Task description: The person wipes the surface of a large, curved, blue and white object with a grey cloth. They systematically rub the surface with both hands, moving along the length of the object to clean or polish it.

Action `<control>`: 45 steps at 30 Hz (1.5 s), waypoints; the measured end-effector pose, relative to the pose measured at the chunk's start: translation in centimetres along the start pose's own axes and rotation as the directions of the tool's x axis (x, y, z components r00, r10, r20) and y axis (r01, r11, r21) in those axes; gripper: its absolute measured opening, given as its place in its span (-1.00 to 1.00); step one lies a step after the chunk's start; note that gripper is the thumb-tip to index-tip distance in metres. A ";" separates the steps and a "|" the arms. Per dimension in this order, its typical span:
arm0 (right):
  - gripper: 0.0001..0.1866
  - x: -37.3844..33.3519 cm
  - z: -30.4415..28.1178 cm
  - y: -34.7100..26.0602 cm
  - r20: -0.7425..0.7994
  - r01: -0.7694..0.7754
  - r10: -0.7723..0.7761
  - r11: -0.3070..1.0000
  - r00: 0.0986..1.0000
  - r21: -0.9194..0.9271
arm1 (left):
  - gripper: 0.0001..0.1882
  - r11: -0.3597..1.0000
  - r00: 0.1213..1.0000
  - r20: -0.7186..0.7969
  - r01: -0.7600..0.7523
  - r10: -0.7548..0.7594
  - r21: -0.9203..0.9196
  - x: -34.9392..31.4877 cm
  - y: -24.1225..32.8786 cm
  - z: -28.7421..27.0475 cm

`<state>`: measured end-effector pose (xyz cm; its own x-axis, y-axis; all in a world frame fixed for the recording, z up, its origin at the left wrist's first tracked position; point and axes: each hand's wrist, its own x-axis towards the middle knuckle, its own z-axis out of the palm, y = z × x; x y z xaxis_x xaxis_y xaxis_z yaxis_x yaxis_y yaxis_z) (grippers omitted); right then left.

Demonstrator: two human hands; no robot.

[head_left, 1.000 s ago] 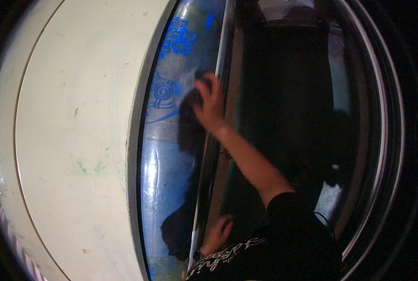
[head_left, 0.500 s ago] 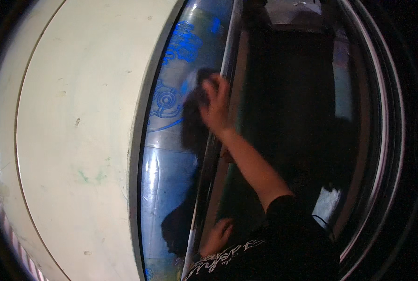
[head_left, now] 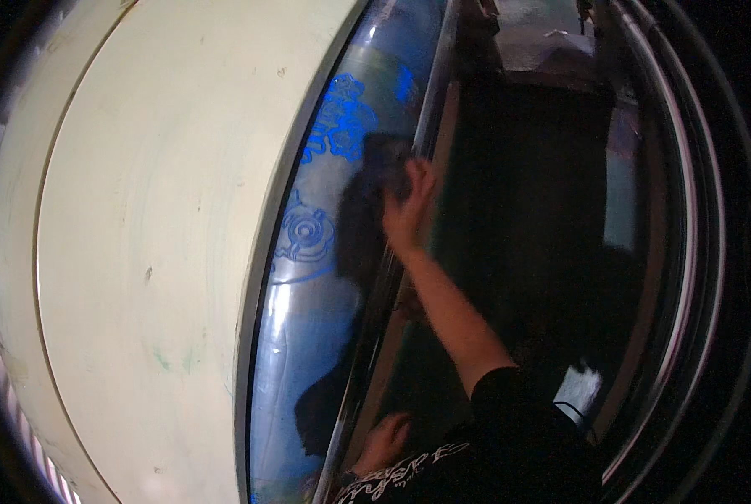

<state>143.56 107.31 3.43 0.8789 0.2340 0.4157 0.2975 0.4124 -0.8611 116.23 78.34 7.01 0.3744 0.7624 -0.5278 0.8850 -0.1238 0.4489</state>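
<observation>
A long, shiny blue-grey cylinder (head_left: 295, 336) runs from near to far, with bright blue raised patterns (head_left: 338, 126) and a ring-shaped motif (head_left: 305, 231) on its surface. My right hand (head_left: 409, 202) reaches over the cylinder's right side, fingers bent around a dark, cloth-like pad (head_left: 388, 151) pressed on the surface; shadow blurs the pad's outline. Low in the view, my left hand (head_left: 385, 441) lies by the near part of the dark rail (head_left: 374, 319) beside the cylinder. Its fingers are loosely bent and a little apart, with nothing visible in them.
To the left, a broad cream panel (head_left: 165, 227) with scuffs and green stains curves alongside the cylinder, edged by a dark gap. A deep dark space lies right of the rail. Pale metal rails (head_left: 686, 210) bend along the far right.
The view has shifted, so panel and cylinder appear lower. My right hand has moved farther along the cylinder, past the ring motif. My left hand stays beside the rail.
</observation>
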 end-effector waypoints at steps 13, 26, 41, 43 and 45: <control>-0.45 -0.4 -1.0 2.6 0.167 -0.137 0.131 0.990 0.977 0.025 | -0.71 0.998 0.995 0.080 0.064 -0.061 -0.027 4.1 8.4 0.1; -0.46 8.7 1.4 6.9 0.150 -0.127 0.133 0.991 0.980 -0.051 | -0.70 0.995 0.995 0.027 0.099 -0.098 -0.030 5.2 2.8 4.0; -0.50 7.4 0.4 2.4 0.343 -0.049 0.050 0.999 0.938 -0.011 | -0.68 0.997 1.000 0.030 0.009 -0.011 0.072 7.3 1.5 2.8; -0.48 9.0 0.0 3.2 0.344 0.008 0.006 0.999 0.939 -0.038 | -0.66 0.963 0.953 0.137 0.268 -0.269 0.029 9.6 9.4 -1.0; -0.48 12.4 1.8 5.0 0.253 -0.017 0.023 1.000 0.967 -0.024 | -0.65 0.928 0.920 0.144 0.371 -0.363 -0.032 9.6 12.2 -3.0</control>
<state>155.28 113.90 4.81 0.7624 0.4586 0.4565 0.2910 0.3871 -0.8749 129.79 86.04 9.58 0.0631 0.6550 -0.7530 0.9515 0.1881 0.2434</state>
